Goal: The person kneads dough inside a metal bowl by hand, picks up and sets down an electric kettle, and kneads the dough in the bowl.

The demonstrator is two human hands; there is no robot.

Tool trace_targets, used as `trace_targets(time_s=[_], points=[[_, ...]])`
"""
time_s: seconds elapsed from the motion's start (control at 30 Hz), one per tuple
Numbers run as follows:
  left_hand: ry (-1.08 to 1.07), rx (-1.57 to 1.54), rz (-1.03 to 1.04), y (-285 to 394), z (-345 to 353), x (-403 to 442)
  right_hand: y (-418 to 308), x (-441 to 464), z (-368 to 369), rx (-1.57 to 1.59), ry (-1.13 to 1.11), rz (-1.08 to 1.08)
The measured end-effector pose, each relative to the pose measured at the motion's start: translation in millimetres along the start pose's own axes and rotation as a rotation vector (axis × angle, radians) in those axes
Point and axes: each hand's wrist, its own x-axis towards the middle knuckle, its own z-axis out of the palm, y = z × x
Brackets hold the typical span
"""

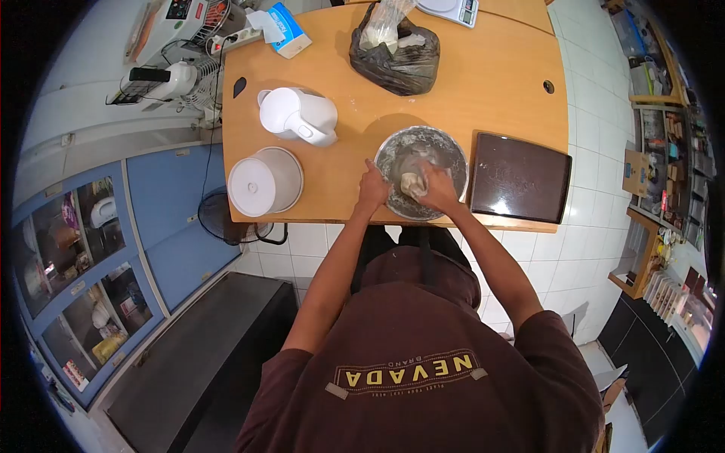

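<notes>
A round metal bowl [444, 138] with whitish residue on its inner wall stands near the front edge of the wooden table. My left hand [373, 186] is closed on the bowl's left rim. Inside the bowl, my right hand [438, 186] is closed around a pale lump of dough [411, 184], which shows at the left of the fingers. Just right of the bowl lies a dark rectangular tray [521, 177] with light specks on its surface.
On the table [483, 83] stand a white pitcher [298, 115], a white lidded container [264, 181], a black plastic bag [408, 68], a blue-and-white box [291, 34] and a white scale [451, 7]. A fan [200, 83] is at the left.
</notes>
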Motion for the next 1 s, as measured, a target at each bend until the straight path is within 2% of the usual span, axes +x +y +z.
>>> trace_targets(time_s=[0.07,0.17,0.27,0.47,0.57,0.7,0.77,0.8,0.9,0.93,1.0], points=[[-0.004,-0.019,-0.002,-3,4,1,0,-14,9,-0.265,-0.031,-0.137],[-0.023,-0.042,-0.032,-1,3,0,-1,-18,33,-0.259,-0.021,-0.176],[-0.057,-0.082,-0.070,4,-1,-2,6,-14,52,-0.421,-0.084,-0.225],[-0.056,-0.052,-0.050,9,-7,-5,16,4,66,-0.439,0.023,-0.213],[-0.077,-0.063,-0.076,8,-4,-1,14,22,64,-0.467,-0.055,-0.143],[-0.109,-0.064,-0.084,2,1,-3,1,58,56,-0.377,-0.086,0.092],[-0.108,-0.067,-0.076,4,-3,-1,-1,73,59,-0.307,-0.028,0.281],[-0.105,-0.077,-0.078,4,-3,0,2,75,59,-0.262,0.038,0.282],[-0.087,-0.061,-0.063,3,-2,-2,8,80,70,-0.061,0.325,0.598],[-0.078,-0.049,-0.051,5,-3,-3,10,80,73,0.118,0.453,0.728],[-0.074,-0.070,-0.075,5,-2,-2,11,73,61,0.421,0.487,0.667]])
